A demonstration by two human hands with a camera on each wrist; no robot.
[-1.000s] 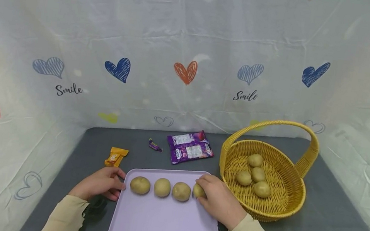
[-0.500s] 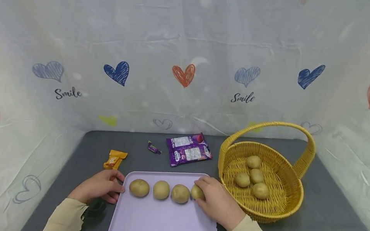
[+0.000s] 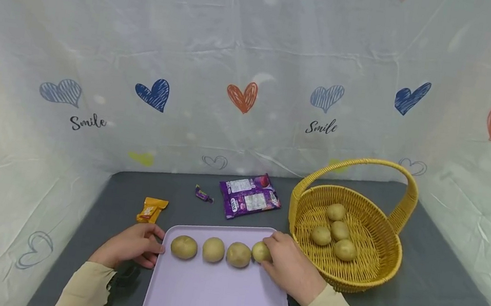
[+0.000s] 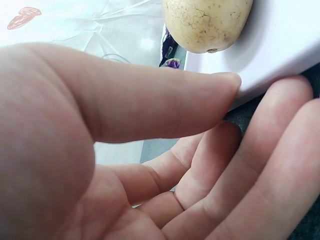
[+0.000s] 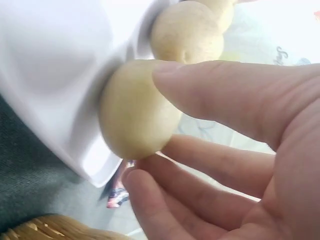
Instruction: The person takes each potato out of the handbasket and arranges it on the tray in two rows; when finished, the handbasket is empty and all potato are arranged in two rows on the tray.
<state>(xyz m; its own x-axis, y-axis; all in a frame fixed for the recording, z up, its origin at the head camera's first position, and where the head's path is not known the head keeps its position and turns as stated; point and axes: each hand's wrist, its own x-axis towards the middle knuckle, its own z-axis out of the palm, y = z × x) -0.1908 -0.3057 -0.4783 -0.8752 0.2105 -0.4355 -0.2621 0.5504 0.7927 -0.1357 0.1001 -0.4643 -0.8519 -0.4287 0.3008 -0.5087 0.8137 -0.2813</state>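
Observation:
On a lilac tray (image 3: 217, 299) lies a row of several potatoes along the far side. My right hand (image 3: 291, 267) pinches the rightmost potato (image 3: 261, 252), thumb on one side and fingers on the other. In the right wrist view this pale potato (image 5: 137, 110) sits at the tray's corner, close to its neighbour (image 5: 185, 32). At the tray's left edge rests my left hand (image 3: 131, 245), fingers loosely bent, fingertips at the rim. The left wrist view has the thumb and fingers beside the tray edge (image 4: 280, 70), below the leftmost potato (image 4: 207, 22).
A yellow wicker basket (image 3: 391, 265) with a tall handle holds several potatoes, right of the tray. Behind the tray lie a purple packet (image 3: 250, 196) and a small purple candy (image 3: 204, 194). An orange-yellow wrapped snack (image 3: 152, 210) lies beyond my left hand.
The rightmost potato has shifted slightly left toward its neighbour and more of it shows beside my right hand. My left hand stays at the tray edge. The head view has tilted a little.

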